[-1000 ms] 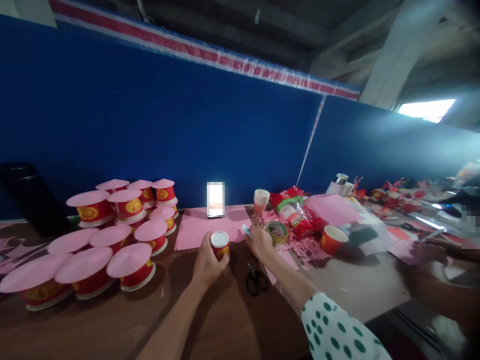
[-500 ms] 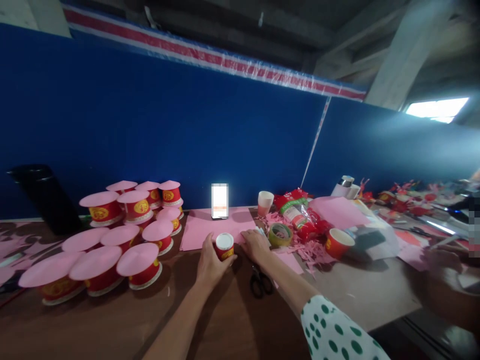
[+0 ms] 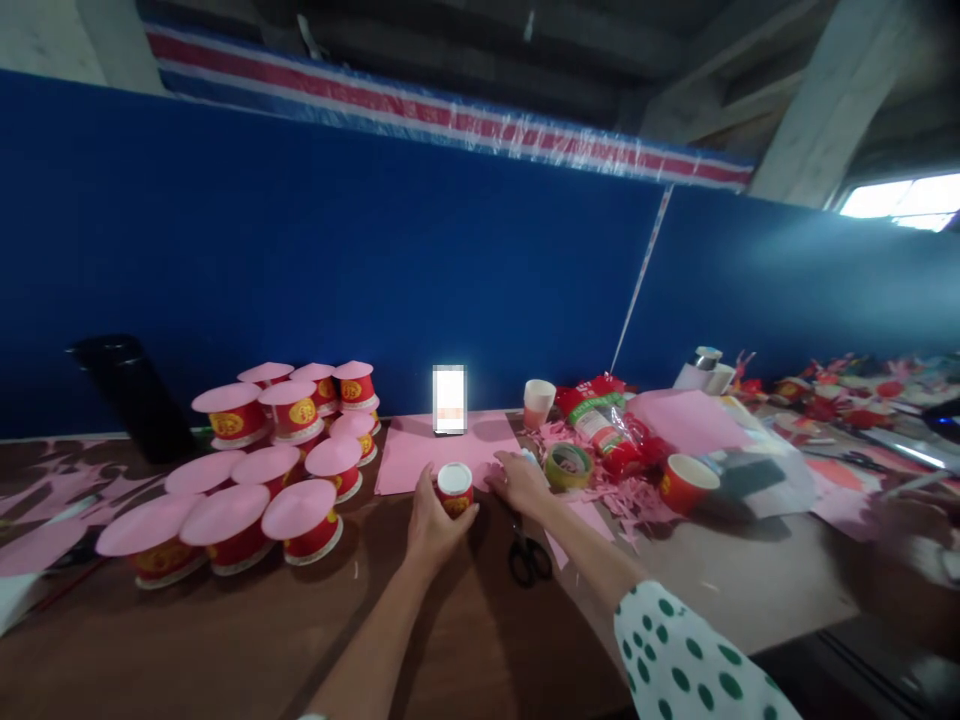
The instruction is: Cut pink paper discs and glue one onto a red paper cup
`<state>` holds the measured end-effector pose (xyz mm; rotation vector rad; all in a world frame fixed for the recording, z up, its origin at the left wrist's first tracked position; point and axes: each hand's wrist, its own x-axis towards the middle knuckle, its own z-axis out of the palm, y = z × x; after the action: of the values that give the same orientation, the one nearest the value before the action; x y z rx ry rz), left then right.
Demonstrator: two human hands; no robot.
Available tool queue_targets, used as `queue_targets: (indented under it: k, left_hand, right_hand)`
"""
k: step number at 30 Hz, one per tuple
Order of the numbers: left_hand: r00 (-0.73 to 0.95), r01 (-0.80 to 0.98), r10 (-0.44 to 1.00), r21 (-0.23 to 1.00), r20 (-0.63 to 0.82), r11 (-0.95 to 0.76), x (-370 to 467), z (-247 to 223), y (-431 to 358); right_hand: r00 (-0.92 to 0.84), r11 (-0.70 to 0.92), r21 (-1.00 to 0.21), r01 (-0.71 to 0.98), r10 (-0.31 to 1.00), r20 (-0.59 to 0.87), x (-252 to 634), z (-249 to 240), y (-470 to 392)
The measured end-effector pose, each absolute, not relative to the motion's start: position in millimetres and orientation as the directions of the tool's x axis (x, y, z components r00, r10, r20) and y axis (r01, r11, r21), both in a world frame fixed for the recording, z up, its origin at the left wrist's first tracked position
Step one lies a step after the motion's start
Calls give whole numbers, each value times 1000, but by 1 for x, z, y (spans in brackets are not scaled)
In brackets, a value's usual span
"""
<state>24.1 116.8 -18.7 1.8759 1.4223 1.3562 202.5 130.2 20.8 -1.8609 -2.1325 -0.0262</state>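
In the head view, my left hand (image 3: pixel 435 520) is wrapped round a red paper cup (image 3: pixel 455 487) that stands upside down, its white base on top. My right hand (image 3: pixel 517 485) hovers at or just above the front right corner of a pink paper sheet (image 3: pixel 409 455). Its fingers look slightly spread, with nothing visible in them; their undersides are hidden. Just behind the right hand a small whitish item is partly covered. Black-handled scissors (image 3: pixel 529 562) lie below that hand, and a roll of tape (image 3: pixel 568 467) sits to its right.
On the left stand several red cups with pink cone tops (image 3: pixel 225 515) and a black bottle (image 3: pixel 135 400). A lit phone (image 3: pixel 450 402) leans at the back. Rightward are a red bag (image 3: pixel 600 425), pink shreds (image 3: pixel 626 505), a tipped red cup (image 3: pixel 688 483) and a blurred person (image 3: pixel 911 560).
The view has swung slightly left, so things appear farther right. My right hand's fingers have lifted and opened a little near the paper's corner. My left hand still holds the cup.
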Motion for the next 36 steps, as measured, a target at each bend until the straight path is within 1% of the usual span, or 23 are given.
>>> queue_targets:
  k: [8, 12, 17, 19, 21, 23, 24, 25, 26, 27, 28, 29, 31, 32, 34, 36]
  left_hand:
    - [-56, 467, 911, 818, 408, -337, 24, -14, 112]
    - [-45, 430, 911, 831, 411, -353, 24, -8, 107]
    - [-21, 427, 924, 840, 381, -336, 25, -4, 103]
    - [-15, 414, 908, 829, 418, -375, 23, -5, 103]
    - [-33, 382, 865, 806, 500, -452, 20, -4, 105]
    - [-108, 353, 803, 777, 587, -520, 18, 3, 106]
    - [-168, 346, 773, 770, 612, -535, 18, 10, 106]
    - [-234, 341, 758, 782, 608, -522, 18, 17, 104]
    - [-284, 323, 765, 809, 578, -491, 19, 26, 101]
    - [-308, 288, 780, 835, 545, -469, 21, 36, 97]
    - [-303, 253, 804, 857, 511, -450, 24, 45, 91]
    - [-260, 202, 843, 880, 472, -430, 26, 53, 85]
    - [-119, 113, 916, 922, 383, -371, 31, 67, 69]
    - [-61, 102, 941, 940, 332, -325, 33, 71, 61]
    - [-9, 71, 967, 964, 256, -255, 35, 77, 48]
    - [57, 17, 979, 980, 195, -196, 35, 77, 40]
  right_hand:
    - [-120, 173, -280, 944, 973, 196, 198, 21, 132]
    - [-71, 154, -378, 913, 972, 223, 202, 20, 131]
    - [22, 115, -533, 838, 969, 245, 207, 19, 135]
    - [57, 114, -604, 789, 965, 257, 209, 20, 136]
    - [88, 119, -676, 727, 961, 264, 211, 23, 132]
    - [116, 123, -743, 658, 958, 261, 212, 27, 123]
    - [131, 120, -777, 618, 959, 252, 212, 29, 116]
    - [148, 117, -819, 562, 960, 239, 212, 32, 108]
    - [181, 112, -925, 362, 966, 188, 211, 35, 99]
    - [180, 100, -980, 172, 975, 131, 210, 38, 90]
    - [176, 84, -996, 35, 980, 89, 208, 41, 81]
    - [164, 76, -996, -46, 984, 67, 205, 45, 72]
    - [154, 98, -989, -114, 985, 80, 199, 51, 57]
    - [149, 130, -985, -112, 982, 112, 196, 54, 51]
    - [100, 190, -980, -61, 978, 183, 190, 60, 41]
    - [54, 237, -971, 40, 969, 239, 185, 64, 33]
